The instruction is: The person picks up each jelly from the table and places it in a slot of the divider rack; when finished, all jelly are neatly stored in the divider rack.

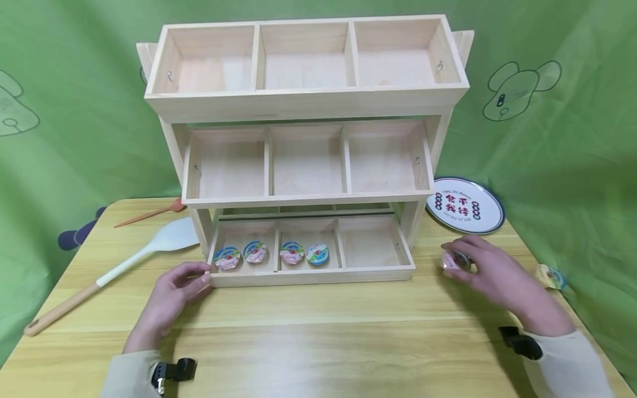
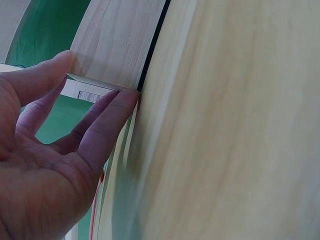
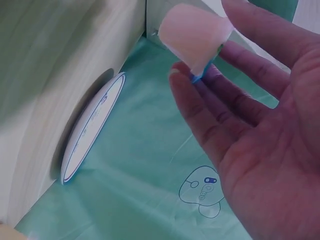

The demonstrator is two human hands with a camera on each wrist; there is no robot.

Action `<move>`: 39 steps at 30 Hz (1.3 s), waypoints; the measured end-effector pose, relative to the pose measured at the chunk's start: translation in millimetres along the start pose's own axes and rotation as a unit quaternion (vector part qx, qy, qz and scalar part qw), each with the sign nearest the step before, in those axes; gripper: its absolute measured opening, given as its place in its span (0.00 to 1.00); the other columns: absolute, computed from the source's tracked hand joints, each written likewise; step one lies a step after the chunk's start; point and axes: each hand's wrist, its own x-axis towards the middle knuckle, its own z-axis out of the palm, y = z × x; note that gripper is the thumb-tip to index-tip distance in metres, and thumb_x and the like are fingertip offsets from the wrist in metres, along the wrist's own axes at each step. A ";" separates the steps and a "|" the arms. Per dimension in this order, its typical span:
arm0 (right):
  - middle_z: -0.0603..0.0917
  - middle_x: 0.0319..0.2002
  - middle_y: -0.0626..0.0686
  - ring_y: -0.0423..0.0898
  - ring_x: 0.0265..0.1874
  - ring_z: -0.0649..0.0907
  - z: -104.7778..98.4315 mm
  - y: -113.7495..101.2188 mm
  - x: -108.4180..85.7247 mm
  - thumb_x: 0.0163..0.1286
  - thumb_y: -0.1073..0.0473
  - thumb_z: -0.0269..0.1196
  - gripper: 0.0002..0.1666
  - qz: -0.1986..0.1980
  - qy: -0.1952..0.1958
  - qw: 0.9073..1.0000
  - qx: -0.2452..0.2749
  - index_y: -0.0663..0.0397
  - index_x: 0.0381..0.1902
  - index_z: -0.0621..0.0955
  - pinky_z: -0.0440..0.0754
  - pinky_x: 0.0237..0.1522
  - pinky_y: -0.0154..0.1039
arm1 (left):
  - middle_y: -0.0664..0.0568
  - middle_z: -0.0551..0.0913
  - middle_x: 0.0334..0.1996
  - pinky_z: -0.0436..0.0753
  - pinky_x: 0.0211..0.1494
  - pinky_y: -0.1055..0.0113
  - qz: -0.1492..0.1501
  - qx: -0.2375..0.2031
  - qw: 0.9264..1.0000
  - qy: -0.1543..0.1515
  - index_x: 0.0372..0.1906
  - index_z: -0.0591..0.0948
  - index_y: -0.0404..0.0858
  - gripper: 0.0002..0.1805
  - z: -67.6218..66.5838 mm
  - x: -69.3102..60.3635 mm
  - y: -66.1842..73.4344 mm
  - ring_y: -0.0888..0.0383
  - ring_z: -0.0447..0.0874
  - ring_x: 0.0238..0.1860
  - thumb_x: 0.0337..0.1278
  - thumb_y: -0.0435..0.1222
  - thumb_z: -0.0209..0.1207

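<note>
My right hand (image 1: 490, 271) pinches a small jelly cup (image 1: 455, 260) above the table, right of the shelf. In the right wrist view the jelly cup (image 3: 192, 35) shows a pale pink body between thumb and fingers. At the bottom tray's (image 1: 313, 278) front left corner, my left hand (image 1: 171, 296) holds the wood between thumb and fingertips. Two jelly cups (image 1: 255, 252) lie in that tray's left compartment. Its middle compartment has two more, a pink one (image 1: 291, 252) and a blue-lidded one (image 1: 317, 254).
The three-tier wooden shelf (image 1: 308, 102) stands at the back. A round plate (image 1: 465, 205) lies behind my right hand, and a yellowish jelly cup (image 1: 551, 276) sits by the right table edge. On the left are a white spatula (image 1: 171, 235) and an orange utensil (image 1: 175, 205).
</note>
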 end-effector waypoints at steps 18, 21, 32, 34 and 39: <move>0.78 0.52 0.61 0.63 0.49 0.79 -2.7 -26.0 11.7 0.62 0.60 0.71 0.22 -0.048 0.043 0.998 0.003 0.61 0.52 0.80 0.77 0.49 0.64 | 0.33 0.71 0.58 0.81 0.57 0.62 -0.002 -0.005 1.000 0.001 0.57 0.73 0.21 0.20 -0.6 0.1 0.3 0.59 0.81 0.48 0.64 0.28 0.60; 0.78 0.52 0.60 0.62 0.49 0.79 -0.4 -29.8 15.1 0.61 0.61 0.71 0.22 -0.064 0.051 0.997 0.009 0.62 0.52 0.81 0.78 0.49 0.63 | 0.32 0.71 0.58 0.81 0.57 0.62 -0.002 -0.005 1.000 0.000 0.57 0.73 0.21 0.20 -0.4 0.0 0.3 0.60 0.81 0.48 0.64 0.28 0.60; 0.79 0.53 0.59 0.60 0.51 0.79 4.9 -44.8 29.6 0.61 0.59 0.71 0.24 -0.068 0.033 0.997 0.023 0.61 0.54 0.81 0.77 0.54 0.62 | 0.33 0.71 0.59 0.81 0.57 0.63 -0.004 0.002 1.000 0.000 0.57 0.73 0.22 0.20 -0.2 1.1 0.9 0.59 0.81 0.49 0.64 0.28 0.60; 0.78 0.54 0.60 0.61 0.52 0.78 6.2 -47.8 32.8 0.62 0.58 0.71 0.24 -0.066 0.031 0.997 0.022 0.61 0.54 0.80 0.77 0.55 0.62 | 0.33 0.71 0.59 0.81 0.57 0.63 -0.004 0.002 1.000 0.000 0.57 0.73 0.22 0.20 -0.3 1.0 1.0 0.59 0.81 0.49 0.64 0.28 0.60; 0.78 0.54 0.60 0.60 0.53 0.78 10.3 -56.0 41.7 0.63 0.59 0.71 0.24 -0.070 0.023 0.997 0.025 0.61 0.55 0.80 0.77 0.56 0.61 | 0.33 0.71 0.58 0.81 0.57 0.63 -0.003 0.001 1.000 0.001 0.57 0.73 0.22 0.21 -0.4 0.5 0.9 0.59 0.81 0.49 0.64 0.29 0.61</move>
